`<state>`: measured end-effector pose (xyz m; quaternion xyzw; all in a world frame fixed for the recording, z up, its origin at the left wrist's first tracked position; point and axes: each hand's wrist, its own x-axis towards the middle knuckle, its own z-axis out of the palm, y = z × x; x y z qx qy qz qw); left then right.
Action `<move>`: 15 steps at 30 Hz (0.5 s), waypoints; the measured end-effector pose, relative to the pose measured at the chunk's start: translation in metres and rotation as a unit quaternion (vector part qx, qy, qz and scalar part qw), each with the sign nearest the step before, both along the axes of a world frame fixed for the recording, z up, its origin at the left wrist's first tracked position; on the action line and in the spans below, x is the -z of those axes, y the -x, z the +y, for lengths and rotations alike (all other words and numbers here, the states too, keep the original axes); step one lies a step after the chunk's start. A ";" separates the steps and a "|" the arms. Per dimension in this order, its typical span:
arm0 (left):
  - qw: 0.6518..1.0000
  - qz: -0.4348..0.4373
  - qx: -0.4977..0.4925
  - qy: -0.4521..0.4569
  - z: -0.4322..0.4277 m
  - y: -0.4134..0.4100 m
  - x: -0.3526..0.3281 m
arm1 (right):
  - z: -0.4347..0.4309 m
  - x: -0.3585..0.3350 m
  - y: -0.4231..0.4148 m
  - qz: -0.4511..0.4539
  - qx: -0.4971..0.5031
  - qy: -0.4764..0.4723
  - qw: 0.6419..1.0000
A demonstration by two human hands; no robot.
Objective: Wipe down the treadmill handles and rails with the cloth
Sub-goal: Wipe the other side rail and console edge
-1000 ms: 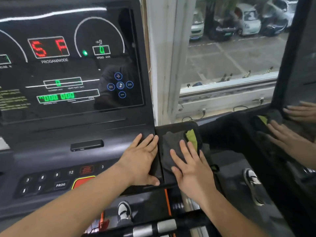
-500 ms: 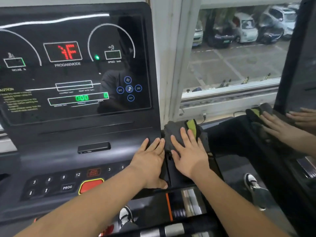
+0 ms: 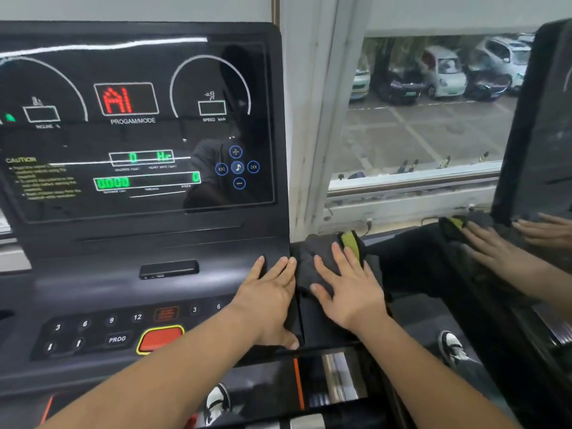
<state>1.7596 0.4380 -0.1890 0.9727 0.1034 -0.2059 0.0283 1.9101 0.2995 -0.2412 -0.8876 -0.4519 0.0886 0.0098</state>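
Dark grey cloth (image 3: 312,261), yellow-green edge

Two flat palms, side by side.
Left hand (image 3: 272,300) lies palm-down, fingers straight toward 12 o'clock; right hand (image 3: 351,289) sits just beside it at 3 o'clock, fingers spread toward 11.

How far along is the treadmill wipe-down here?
Done: no surface shows as finished. In hand: the right hand presses the dark grey cloth with a green edge flat on the black ledge beside the dark console; the left hand rests flat on the console. Left: the black handlebar with silver grips at the bottom, away from the cloth.
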 end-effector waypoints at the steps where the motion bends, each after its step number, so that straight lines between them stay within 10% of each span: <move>1: 1.000 0.003 -0.001 0.001 0.000 -0.001 -0.001 | 0.014 -0.005 -0.010 0.013 0.011 0.035 0.999; 15: 0.999 -0.029 -0.010 0.017 0.003 0.003 0.009 | -0.072 0.022 0.060 -0.030 -0.015 -0.091 0.995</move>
